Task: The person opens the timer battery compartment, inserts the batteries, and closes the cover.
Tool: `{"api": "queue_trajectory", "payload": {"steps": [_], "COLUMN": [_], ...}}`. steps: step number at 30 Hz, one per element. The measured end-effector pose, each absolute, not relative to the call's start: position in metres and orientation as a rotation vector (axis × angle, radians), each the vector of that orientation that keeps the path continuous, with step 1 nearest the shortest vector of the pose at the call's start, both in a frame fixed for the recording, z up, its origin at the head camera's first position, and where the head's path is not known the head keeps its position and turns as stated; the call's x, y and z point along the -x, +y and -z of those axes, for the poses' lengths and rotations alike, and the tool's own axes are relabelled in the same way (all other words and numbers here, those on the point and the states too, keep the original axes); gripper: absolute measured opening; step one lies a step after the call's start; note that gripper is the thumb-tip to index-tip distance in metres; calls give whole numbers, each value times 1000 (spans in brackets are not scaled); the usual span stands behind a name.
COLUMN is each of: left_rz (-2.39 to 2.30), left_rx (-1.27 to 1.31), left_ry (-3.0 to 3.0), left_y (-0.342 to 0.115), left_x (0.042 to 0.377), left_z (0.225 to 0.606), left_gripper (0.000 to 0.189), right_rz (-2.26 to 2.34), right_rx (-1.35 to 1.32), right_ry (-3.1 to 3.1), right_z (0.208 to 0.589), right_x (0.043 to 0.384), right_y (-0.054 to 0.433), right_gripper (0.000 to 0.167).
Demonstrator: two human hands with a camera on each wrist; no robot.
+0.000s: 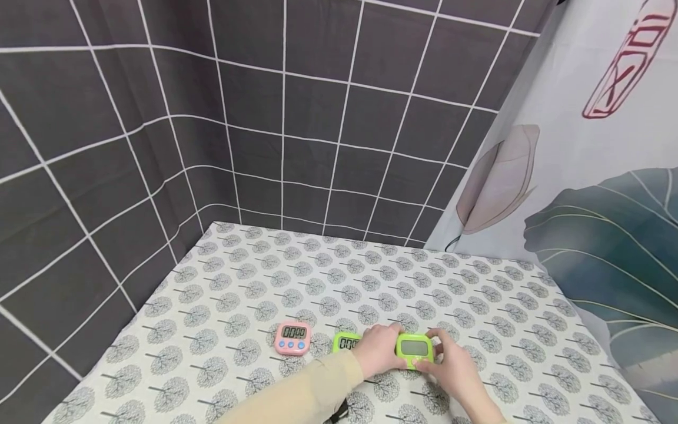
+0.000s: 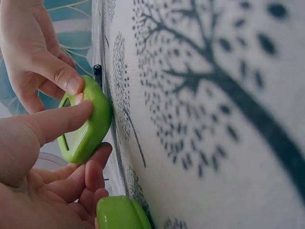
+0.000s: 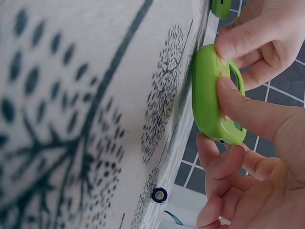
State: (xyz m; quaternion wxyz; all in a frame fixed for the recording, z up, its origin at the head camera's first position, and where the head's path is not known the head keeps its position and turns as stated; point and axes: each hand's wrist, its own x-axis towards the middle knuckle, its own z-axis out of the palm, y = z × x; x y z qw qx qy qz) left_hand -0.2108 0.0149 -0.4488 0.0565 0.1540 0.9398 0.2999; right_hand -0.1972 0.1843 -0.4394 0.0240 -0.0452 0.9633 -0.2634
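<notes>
On a tree-print cloth, a pink timer is seen leftmost, then a green timer partly hidden by the left hand, by which a blank-screened timer between the hands is pinched, as by the right hand.

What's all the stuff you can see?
Tablecloth: one, white and grey, underneath
Pink timer: one, pink, left
Partly hidden timer: one, green, middle
Held timer: one, green, right
Probable battery: one, dark, on tablecloth
Cord: one, black, far edge
Unclear thing: one, black, bottom
Gridded cloth: one, dark grey, back and left
Printed cloth: one, pale, right
Left sleeve: one, cream, bottom middle
Left hand: one, pinching held timer
Right hand: one, pinching held timer
</notes>
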Motion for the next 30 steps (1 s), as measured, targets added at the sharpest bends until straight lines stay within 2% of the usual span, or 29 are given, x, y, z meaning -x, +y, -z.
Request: {"api": "queue_trajectory", "payload": {"steps": [9,30], "left_rz": [-1058,-1121], "left_rx": [-457,-596], "left_ry": [2794,2866], "left_y": [8,-16], "left_x": [210,201], "left_z": [443,441], "left_gripper": [37,40], "right_rz": [894,1029], "right_rx": [161,145], "right_ry": [2982,2989], "right_z": [434,427], "right_x": [191,182], "right_y": [182,169], "right_gripper": [61,41]}}
